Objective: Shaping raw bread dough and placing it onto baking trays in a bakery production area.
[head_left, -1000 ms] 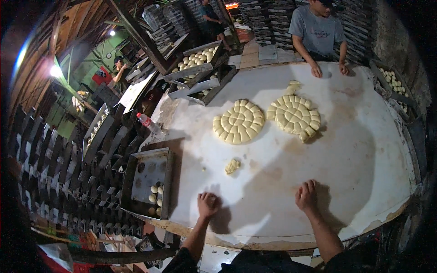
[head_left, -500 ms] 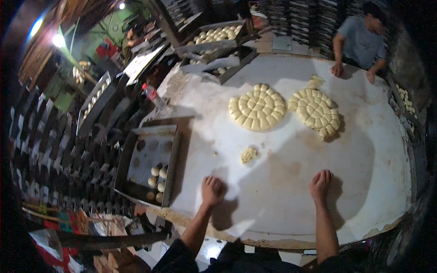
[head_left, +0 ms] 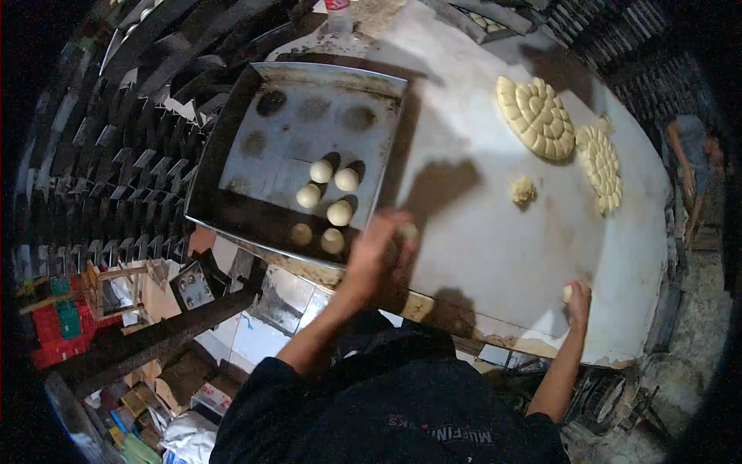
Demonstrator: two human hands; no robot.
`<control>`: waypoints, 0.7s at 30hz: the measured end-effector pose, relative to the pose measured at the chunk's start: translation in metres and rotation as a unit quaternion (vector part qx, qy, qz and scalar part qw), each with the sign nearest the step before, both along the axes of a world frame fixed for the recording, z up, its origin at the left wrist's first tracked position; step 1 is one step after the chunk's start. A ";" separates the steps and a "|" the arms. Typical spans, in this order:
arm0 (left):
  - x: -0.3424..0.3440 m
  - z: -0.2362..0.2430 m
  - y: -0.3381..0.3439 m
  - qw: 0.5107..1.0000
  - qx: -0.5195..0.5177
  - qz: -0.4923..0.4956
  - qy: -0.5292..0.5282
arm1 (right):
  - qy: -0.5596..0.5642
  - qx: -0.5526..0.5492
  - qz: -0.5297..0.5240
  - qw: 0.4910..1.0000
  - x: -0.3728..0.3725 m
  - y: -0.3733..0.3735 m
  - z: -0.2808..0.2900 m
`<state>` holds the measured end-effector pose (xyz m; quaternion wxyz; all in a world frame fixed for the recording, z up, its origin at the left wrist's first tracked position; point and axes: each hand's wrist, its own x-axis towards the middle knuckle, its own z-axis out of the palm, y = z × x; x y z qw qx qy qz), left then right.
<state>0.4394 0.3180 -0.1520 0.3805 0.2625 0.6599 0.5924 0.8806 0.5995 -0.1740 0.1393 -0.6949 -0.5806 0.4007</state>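
Observation:
Beside the near right corner of the metal tray (head_left: 286, 131), my left hand (head_left: 375, 255) is slightly blurred, its fingers closed around a pale dough ball (head_left: 408, 230) that shows in part. Over the right part of the table, my right hand (head_left: 579, 303) has its fingers curled round another dough ball (head_left: 568, 293). Several smooth dough balls (head_left: 339, 213) sit in the near right part of the tray, two of them in its shadow. A rough scrap of dough (head_left: 522, 190) lies on the table between the hands, farther back.
Two flat rounds of cut dough, one larger (head_left: 536, 116) and one to its right (head_left: 600, 168), lie at the far right of the floured table (head_left: 479, 247). A bottle (head_left: 338, 17) stands behind the tray. Dark stacked trays (head_left: 131, 178) fill the left. Another person (head_left: 692, 155) is at the far right.
The view has swung left and down toward the tray. My left hand has moved beside the tray's near right corner. Dough now shows in both hands.

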 end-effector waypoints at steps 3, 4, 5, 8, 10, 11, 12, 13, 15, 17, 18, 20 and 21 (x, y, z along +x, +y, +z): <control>-0.107 0.036 -0.003 0.905 -0.006 0.107 0.411 | 0.161 -0.023 0.182 0.970 -0.158 -0.056 0.037; -0.143 0.022 -0.006 0.922 -0.033 0.113 0.368 | 0.186 -0.030 0.277 0.942 -0.221 -0.076 0.055; -0.182 -0.010 -0.009 0.914 -0.061 0.099 0.389 | 0.189 0.055 0.368 0.909 -0.282 -0.099 0.070; -0.227 -0.070 0.005 0.889 -0.098 0.037 0.445 | 0.303 0.321 0.450 0.777 -0.420 -0.150 0.115; -0.229 -0.077 0.023 0.876 -0.101 -0.008 0.472 | 0.316 0.413 0.464 0.717 -0.484 -0.141 0.080; -0.226 -0.069 0.026 0.888 -0.137 -0.032 0.437 | 0.262 0.379 0.504 0.731 -0.502 -0.136 0.057; -0.224 -0.066 0.024 0.897 -0.177 -0.059 0.401 | 0.208 0.339 0.539 0.743 -0.510 -0.134 0.035; -0.230 -0.071 0.008 0.883 -0.237 -0.012 0.405 | 0.176 0.341 0.551 0.741 -0.509 -0.143 0.022; -0.215 -0.037 0.000 0.851 -0.294 0.043 0.433 | 0.186 0.429 0.512 0.720 -0.478 -0.141 0.004; -0.205 -0.027 0.003 0.832 -0.149 0.085 0.528 | 0.207 0.470 0.435 0.740 -0.416 -0.128 0.007; -0.173 0.004 0.033 0.882 -0.154 0.100 0.434 | 0.162 0.475 0.390 0.772 -0.369 -0.107 -0.001; -0.102 0.044 0.074 0.881 0.051 0.159 0.443 | 0.077 0.444 0.278 0.848 -0.276 -0.087 -0.023; -0.068 0.046 0.096 0.894 0.091 0.139 0.415 | 0.039 0.439 0.224 0.869 -0.227 -0.074 -0.040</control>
